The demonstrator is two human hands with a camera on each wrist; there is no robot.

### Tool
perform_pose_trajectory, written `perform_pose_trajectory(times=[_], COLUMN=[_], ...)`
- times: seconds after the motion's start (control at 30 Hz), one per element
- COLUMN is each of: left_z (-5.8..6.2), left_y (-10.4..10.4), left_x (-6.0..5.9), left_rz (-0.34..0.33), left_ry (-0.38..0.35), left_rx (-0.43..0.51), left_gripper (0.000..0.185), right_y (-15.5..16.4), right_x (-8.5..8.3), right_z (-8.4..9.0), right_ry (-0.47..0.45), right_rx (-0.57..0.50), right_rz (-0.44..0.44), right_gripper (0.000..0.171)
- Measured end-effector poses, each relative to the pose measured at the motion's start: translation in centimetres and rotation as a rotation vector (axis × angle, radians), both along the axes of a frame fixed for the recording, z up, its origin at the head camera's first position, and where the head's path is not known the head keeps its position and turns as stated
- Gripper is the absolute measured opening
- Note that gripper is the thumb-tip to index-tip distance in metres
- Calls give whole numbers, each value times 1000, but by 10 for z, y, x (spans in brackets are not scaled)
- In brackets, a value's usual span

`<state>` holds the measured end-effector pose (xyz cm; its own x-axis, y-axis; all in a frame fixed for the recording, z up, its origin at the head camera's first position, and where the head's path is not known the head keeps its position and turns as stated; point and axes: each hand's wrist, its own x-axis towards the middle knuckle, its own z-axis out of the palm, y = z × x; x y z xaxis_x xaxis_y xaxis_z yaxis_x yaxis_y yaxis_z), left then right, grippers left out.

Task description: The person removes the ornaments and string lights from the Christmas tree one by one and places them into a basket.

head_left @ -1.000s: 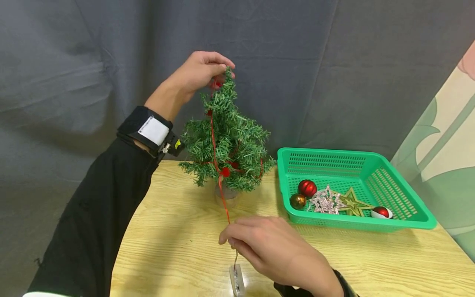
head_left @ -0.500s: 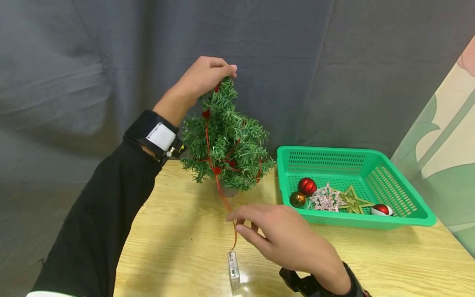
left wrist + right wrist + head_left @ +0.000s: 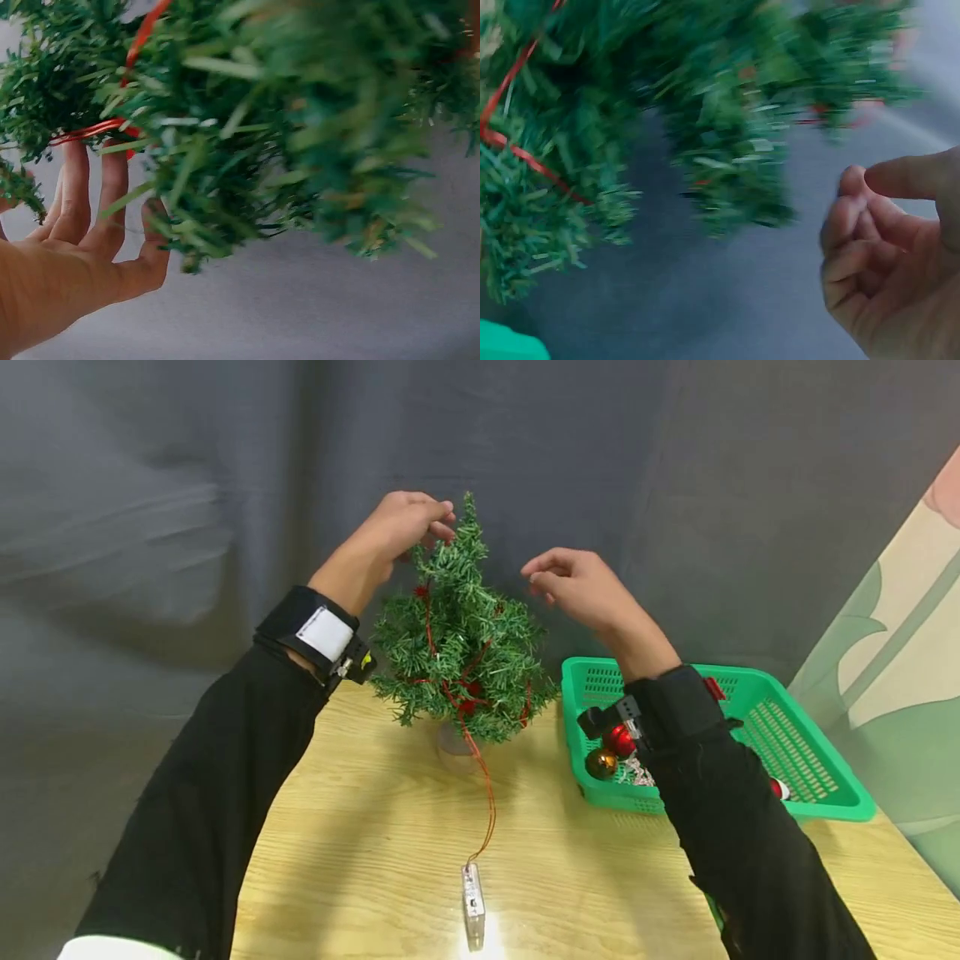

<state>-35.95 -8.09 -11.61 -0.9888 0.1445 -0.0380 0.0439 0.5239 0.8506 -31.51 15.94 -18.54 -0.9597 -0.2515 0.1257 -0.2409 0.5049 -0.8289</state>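
Observation:
A small artificial Christmas tree (image 3: 487, 652) stands on the table, wound with a red light string (image 3: 489, 785) that bears red bits. Beside the upper left of the tree is my left hand (image 3: 393, 531); its fingers reach behind the branches. In the left wrist view, fairly straight fingers of that hand (image 3: 71, 262) meet the branches and red wire. My right hand (image 3: 581, 585) hovers right of the tree, apart from it. Loosely bent fingers of it (image 3: 862, 240) hold nothing visible. From the string's end, a clear battery box (image 3: 473, 897) lies in front of the tree.
A green basket (image 3: 832, 777) stands to the right, partly covered by my right arm. Inside are a red ball (image 3: 619, 741), a brown ball (image 3: 601, 764) and other ornaments. A grey curtain (image 3: 525, 435) hangs behind the table (image 3: 360, 843).
My right hand has left the string near the battery box and risen to the tree's right side. My left hand has moved off the treetop, slightly left and down. The string's lower end hangs slack.

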Motion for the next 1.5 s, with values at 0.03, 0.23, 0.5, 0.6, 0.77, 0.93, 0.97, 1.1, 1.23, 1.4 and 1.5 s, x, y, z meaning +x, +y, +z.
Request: perform_pose_trajectory(times=[0.03,0.23,0.5,0.6,0.77,0.93,0.97,1.1,1.23,1.4,1.5], left_z=[-3,-25,-103,-127,-145,-159,-161,-170,-176,-178,-173], left_y=[0,-3,11,26,43,45,44,43,46,51,50], left_x=[0,22,108,133,154,157,156,151,148,145,145], left_rz=[4,112,326,309,279,331,321,252,230,191,217], left_ry=[12,228,611,659,494,345,317,275,310,321,314], left_rx=[4,141,195,74,-76,-177,-199,-267,-261,-159,-24], left_gripper=[39,33,9,8,23,41,41,36,27,17,16], right_y=[-4,-22,-18,-12,-5,-7,-8,-12,-14,-11,-7], right_x=[-10,-48,-57,-57,-52,-53,-53,-54,-52,-46,-44], right_z=[1,2,0,-3,-4,-1,0,2,6,10,15], right_ry=[-43,-152,-202,-235,-212,-135,-119,-51,25,159,207], right_rx=[41,159,255,244,224,134,106,-4,-77,-69,-53], right_rz=[19,106,196,201,150,116,112,107,102,27,-3], right_gripper=[33,46,56,54,51,50,51,57,52,36,30])
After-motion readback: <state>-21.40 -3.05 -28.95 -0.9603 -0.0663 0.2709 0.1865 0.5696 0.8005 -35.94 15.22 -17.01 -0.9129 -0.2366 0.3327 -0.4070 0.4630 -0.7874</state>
